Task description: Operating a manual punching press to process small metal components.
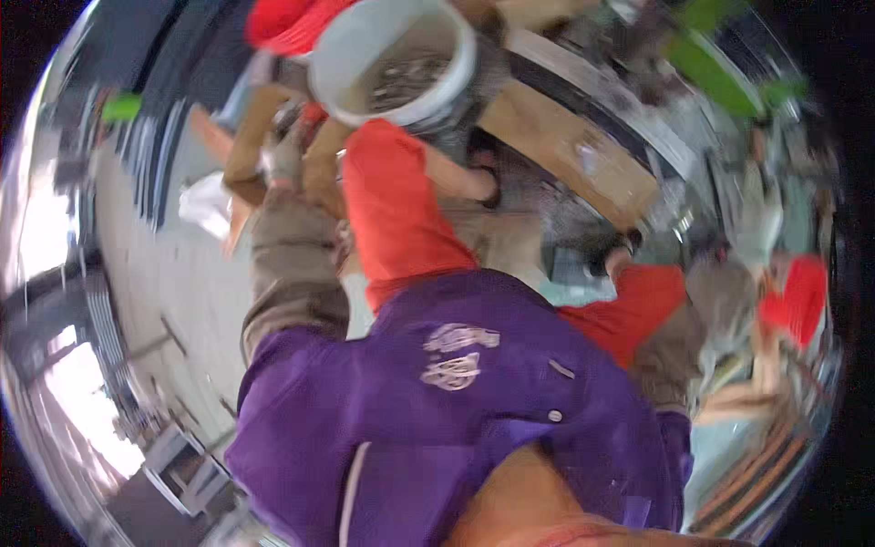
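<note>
The picture is smeared by motion. My left hand (283,161), pale and perhaps gloved, stretches out from a grey-brown sleeve on the left. Its fingers are blurred, beside a small dark, metallic-looking thing with a red part (290,116). Brown board-like pieces (246,159) stand around that hand. At the right, a sleeve of the same colour leads to a blurred grey patch that may be my right hand (720,296); its fingers cannot be made out. A white bucket (467,68) holding many small greyish pieces stands ahead.
A light brown box or board (565,150) lies beyond my bent, orange-clad legs (396,210). Red things (292,27) show at the top and far right. A white bag-like thing (208,205) lies on the pale floor (146,246) at left. Green pieces (715,73) are at upper right.
</note>
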Motion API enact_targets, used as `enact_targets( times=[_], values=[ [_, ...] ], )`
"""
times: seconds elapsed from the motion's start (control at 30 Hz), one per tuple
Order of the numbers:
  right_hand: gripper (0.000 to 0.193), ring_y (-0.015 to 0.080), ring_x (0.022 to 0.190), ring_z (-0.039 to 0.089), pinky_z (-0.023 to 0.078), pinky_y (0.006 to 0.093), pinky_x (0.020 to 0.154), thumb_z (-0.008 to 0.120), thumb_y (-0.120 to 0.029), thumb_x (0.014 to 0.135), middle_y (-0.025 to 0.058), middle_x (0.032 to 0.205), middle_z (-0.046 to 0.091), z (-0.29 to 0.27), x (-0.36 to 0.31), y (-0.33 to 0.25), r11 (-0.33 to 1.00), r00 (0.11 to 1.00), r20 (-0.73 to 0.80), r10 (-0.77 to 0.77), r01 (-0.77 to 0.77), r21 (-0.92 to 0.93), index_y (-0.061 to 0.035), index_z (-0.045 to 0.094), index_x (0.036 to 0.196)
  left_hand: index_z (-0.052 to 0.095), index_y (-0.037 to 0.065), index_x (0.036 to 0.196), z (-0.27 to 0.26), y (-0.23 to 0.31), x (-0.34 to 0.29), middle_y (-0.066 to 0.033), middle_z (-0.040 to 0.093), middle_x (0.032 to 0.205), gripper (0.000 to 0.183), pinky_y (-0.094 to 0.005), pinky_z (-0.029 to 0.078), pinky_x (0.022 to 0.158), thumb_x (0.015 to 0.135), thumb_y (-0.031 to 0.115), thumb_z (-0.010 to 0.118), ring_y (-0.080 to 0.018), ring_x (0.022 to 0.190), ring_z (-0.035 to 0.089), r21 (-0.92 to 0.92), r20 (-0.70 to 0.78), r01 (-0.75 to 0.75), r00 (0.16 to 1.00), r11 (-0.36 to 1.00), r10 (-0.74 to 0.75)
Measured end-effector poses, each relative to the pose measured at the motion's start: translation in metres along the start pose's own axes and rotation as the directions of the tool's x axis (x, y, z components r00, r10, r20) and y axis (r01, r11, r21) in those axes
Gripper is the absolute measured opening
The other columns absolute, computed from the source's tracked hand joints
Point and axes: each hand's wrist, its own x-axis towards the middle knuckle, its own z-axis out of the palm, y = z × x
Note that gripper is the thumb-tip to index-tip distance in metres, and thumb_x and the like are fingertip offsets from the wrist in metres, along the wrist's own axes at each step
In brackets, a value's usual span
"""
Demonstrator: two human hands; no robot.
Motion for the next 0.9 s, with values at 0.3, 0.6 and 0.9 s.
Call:
enact_targets(
  times=[0.3, 0.6, 0.9],
  values=[
    [0.044, 0.0246, 0.08, 0.06, 0.044, 0.0321, 0.074, 0.059, -0.039, 0.08, 0.0158, 0.087, 0.064, 0.028, -0.018, -0.036, 0.724, 0.976, -0.148, -0.162, 0.015, -0.69, -0.0007, 0.059, 0.103, 0.061, 0.005, 0.103, 0.254, 0.121, -0.131, -0.0152, 0.064, 0.098, 0.028, -0.0345, 0.048, 0.08, 0.082, 0.024, 0.059, -0.0285, 0.092, 0.061, 0.212, 0.858, -0.704, 0.467, 0.677, 0.216],
    [0.031, 0.038, 0.07, 0.057, 0.044, 0.0421, 0.061, 0.057, -0.031, 0.08, 0.0206, 0.071, 0.058, 0.054, -0.039, -0.069, 0.621, 0.959, -0.212, -0.189, -0.05, -0.782, -0.0014, 0.053, 0.087, 0.063, 0.006, 0.096, 0.413, 0.05, -0.174, -0.0174, 0.064, 0.092, 0.033, -0.0364, 0.047, 0.079, 0.078, 0.033, 0.056, -0.031, 0.089, 0.061, 0.362, 0.922, -0.712, 0.37, 0.601, -0.117],
    [0.036, 0.0403, 0.072, 0.057, 0.045, 0.045, 0.063, 0.056, -0.033, 0.081, 0.023, 0.073, 0.058, 0.05, -0.045, -0.084, 0.666, 0.97, -0.207, -0.126, -0.072, -0.742, 0.0004, 0.05, 0.094, 0.064, -0.001, 0.094, 0.464, 0.019, -0.155, -0.0192, 0.064, 0.091, 0.039, -0.0365, 0.049, 0.07, 0.075, 0.032, 0.058, -0.0293, 0.081, 0.063, 0.395, 0.915, -0.578, 0.317, 0.713, -0.25]
  ],
)
